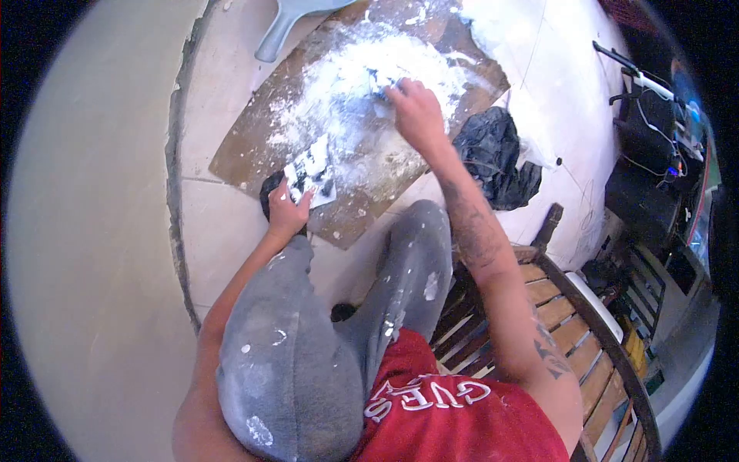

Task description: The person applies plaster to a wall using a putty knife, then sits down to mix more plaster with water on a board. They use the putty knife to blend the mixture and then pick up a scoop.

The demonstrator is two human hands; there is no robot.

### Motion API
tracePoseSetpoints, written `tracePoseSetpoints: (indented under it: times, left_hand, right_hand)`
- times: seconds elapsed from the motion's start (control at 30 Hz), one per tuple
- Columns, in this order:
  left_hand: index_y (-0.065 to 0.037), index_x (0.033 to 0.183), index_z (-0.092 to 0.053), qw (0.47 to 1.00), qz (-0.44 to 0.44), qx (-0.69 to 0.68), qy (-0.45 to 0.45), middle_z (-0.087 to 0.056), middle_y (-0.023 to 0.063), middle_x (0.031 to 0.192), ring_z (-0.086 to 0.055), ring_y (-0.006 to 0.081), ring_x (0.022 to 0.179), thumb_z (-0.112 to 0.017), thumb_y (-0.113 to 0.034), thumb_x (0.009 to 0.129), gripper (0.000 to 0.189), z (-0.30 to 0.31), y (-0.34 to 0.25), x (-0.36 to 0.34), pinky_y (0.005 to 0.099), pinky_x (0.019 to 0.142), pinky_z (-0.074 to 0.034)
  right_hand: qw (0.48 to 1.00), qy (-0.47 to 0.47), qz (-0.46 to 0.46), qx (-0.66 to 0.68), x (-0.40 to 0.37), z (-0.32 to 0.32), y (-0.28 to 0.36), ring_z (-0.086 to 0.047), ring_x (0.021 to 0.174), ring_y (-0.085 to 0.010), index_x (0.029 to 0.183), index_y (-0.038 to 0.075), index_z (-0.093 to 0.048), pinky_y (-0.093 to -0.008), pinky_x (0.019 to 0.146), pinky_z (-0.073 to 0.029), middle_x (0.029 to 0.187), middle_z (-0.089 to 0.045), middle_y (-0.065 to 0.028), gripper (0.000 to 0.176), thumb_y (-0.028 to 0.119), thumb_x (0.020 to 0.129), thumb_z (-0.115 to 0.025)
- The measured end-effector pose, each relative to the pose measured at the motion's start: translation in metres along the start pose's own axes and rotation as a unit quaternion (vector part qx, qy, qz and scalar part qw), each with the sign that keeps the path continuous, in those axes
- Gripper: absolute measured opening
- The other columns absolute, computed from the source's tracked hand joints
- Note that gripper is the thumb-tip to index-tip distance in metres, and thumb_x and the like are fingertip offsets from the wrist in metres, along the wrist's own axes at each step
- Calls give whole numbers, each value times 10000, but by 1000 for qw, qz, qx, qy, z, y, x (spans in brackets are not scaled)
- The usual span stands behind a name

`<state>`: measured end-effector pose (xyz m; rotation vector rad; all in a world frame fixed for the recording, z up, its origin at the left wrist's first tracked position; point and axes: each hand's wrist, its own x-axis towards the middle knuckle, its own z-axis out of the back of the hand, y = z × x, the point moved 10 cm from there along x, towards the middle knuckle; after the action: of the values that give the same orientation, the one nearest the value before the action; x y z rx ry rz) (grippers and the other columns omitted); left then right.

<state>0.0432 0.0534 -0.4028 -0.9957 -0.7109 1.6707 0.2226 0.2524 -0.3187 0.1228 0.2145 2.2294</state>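
Note:
My left hand [289, 209] is closed on the near edge of a flat plate [322, 187] smeared with white material, just above the near left part of a brown board [250, 146]. My right hand [404, 94] is farther forward, over the white powder [331, 92] spread on the board. Its fingers are bent and pressed together around something small at the powder's bright middle; glare and powder hide what it is. Dark footwear shows behind the plate.
A grey dustpan-like tool [283, 27] lies at the board's far left edge. A crumpled black plastic bag [493, 154] sits right of the board. The slatted wooden bench [589, 354] is under me at the right; cables [654, 123] and dark equipment stand beyond. A wall [92, 231] rises at the left.

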Motion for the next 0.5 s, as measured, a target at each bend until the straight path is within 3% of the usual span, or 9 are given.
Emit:
tracePoseSetpoints:
  times: [0.1,0.13,0.2,0.27,0.3,0.33,0.37,0.4,0.5]
  left_hand:
    - [61,1028,-528,999,7,43,-16,-610,214,888,-572,390,795,-661,-236,740,434,4,-6,0,429,734,-434]
    - [43,1017,-541,999,-17,31,-30,-608,220,881,-569,396,795,-670,-252,736,427,5,-5,-1,429,745,-432]
    - [20,991,-565,998,36,-47,1,-611,211,900,-569,385,818,-679,-265,732,402,-5,20,-6,432,767,-424]
    - [1,1004,-591,990,86,92,-57,-615,182,962,-571,348,893,-682,-233,731,371,-13,62,-21,430,819,-418]
    - [5,1059,-574,997,43,-70,-7,-613,193,963,-571,351,908,-682,-230,732,417,-15,44,-11,429,831,-417]
    - [26,1075,-556,994,27,-105,-34,-613,197,959,-572,351,920,-674,-210,737,429,-11,31,-5,434,830,-415]
    - [41,1111,-524,990,-8,-143,-9,-606,210,966,-565,366,917,-658,-187,743,454,-5,4,4,432,832,-410]
    - [50,1112,-506,1000,16,-4,6,-593,224,978,-552,388,906,-645,-176,748,450,-3,11,0,427,824,-405]
    - [46,1084,-505,1000,6,1,-10,-579,235,959,-533,404,893,-644,-195,753,432,3,5,-3,438,804,-399]
  right_hand:
    - [1000,-5,18,-15,-1,-2,8,-535,813,-266,895,103,-591,-414,638,-420,859,-529,-93,195,95,712,-523]
    - [1000,4,13,-4,1,-8,7,-533,809,-274,901,92,-594,-407,650,-421,858,-530,-100,204,84,710,-523]
    - [1000,24,-1,5,4,-17,-1,-531,801,-288,914,71,-600,-393,674,-423,856,-531,-114,223,62,705,-521]
    - [998,64,-4,-5,6,-32,-16,-536,819,-292,858,46,-592,-402,665,-429,855,-538,-138,159,94,723,-523]
    - [993,96,-12,-68,13,-37,-21,-538,876,-281,855,59,-599,-408,681,-438,862,-547,-139,155,91,725,-520]
    - [988,132,-23,-70,12,-41,-30,-535,923,-268,876,82,-611,-407,713,-441,901,-554,-124,179,78,720,-523]
    - [993,97,-21,-58,16,-8,-28,-535,915,-263,891,93,-616,-403,710,-437,915,-553,-112,200,67,714,-526]
    - [997,68,-8,-27,22,11,-12,-535,907,-258,906,105,-620,-400,707,-434,929,-552,-101,224,56,708,-528]
    - [996,84,-16,-7,29,32,-7,-532,885,-258,925,103,-622,-390,696,-427,931,-542,-90,261,36,689,-535]
